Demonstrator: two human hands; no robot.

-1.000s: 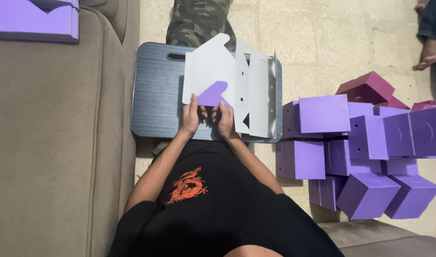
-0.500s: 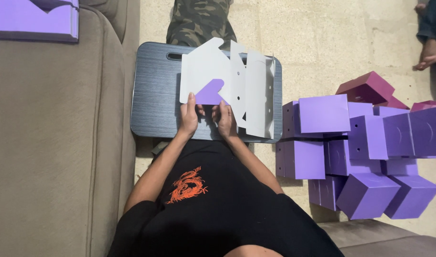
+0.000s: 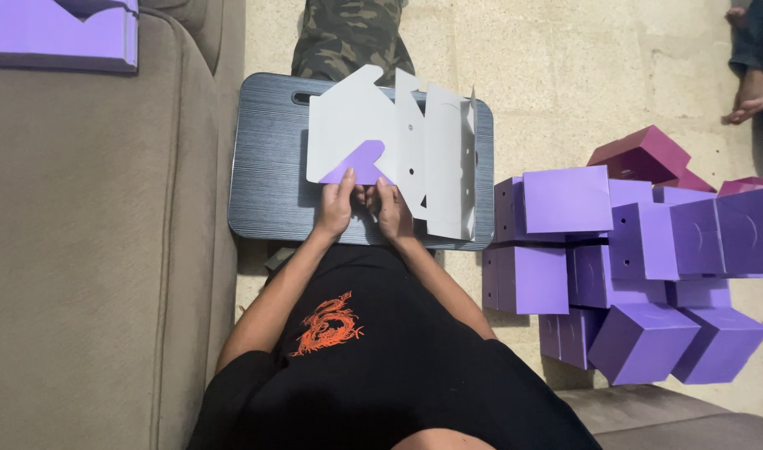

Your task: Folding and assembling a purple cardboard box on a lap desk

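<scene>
I find both hands — left hand (image 3: 335, 210), right hand (image 3: 393, 212) — apparently pinching the flat box blank (image 3: 373, 142) on the lap tray (image 3: 269, 179); crease the purple flap (image 3: 360, 164) squarely.

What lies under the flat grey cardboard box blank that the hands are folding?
The cardboard blank rests on a dark grey lap tray. The tray's middle is covered, so anything there is hidden.

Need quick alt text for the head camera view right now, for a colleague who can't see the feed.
Seen from above, a seated person's left hand and right hand press a purple flap of a flat white cardboard box blank lying on a dark lap tray. Folded purple boxes are piled on the floor to the right.
</scene>
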